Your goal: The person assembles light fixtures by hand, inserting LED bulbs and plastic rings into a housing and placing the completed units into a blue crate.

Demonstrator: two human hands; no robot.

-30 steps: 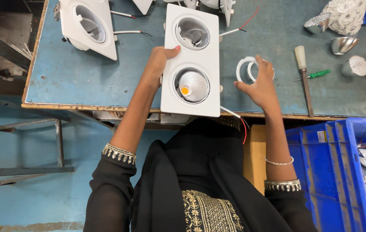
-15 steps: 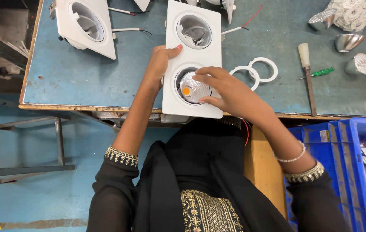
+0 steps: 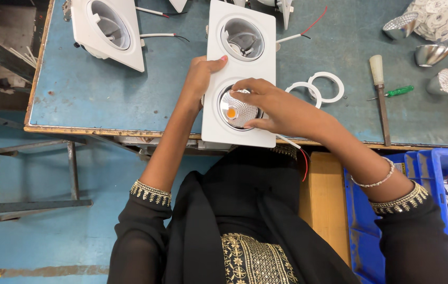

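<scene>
While seated at blue table point(image 3: 103, 100), left hand point(image 3: 200, 79) clamped on left edge of white double light frame point(image 3: 241, 79), thumb across its face, fingers curled behind. Right hand point(image 3: 266, 102) laid over near opening, fingertips point(image 3: 242, 87) spread round rim of faceted reflector point(image 3: 237, 109) with orange dot at centre; pinching or merely pressing: cannot tell. Frame lying flat at near table edge, between both hands, near end overhanging slightly.

Progress, judged from layout: near opening filled with reflector, apparently being seated. Far opening point(image 3: 242, 39), beyond left thumb, empty, bare metal inside. Two white rings point(image 3: 316, 89) loose just beyond right wrist, not fitted. Red and black wires point(image 3: 302, 158) trailing from under near end of frame, loose. Roughly half of this frame done.

Surroundings: single white square frame point(image 3: 108, 31) well left of left hand, opening empty, wires out to its right. Screwdriver with pale handle point(image 3: 379, 100) and small green tool point(image 3: 397, 92) right of right hand. Loose silver reflectors point(image 3: 434, 52) far right, beside bag of pale patterned parts point(image 3: 440, 18). Blue plastic crate point(image 3: 445, 168) under right forearm, holding white rings and black cable. Plain brown carton point(image 3: 329, 205) between lap and crate.

No labels or signs legible anywhere.
</scene>
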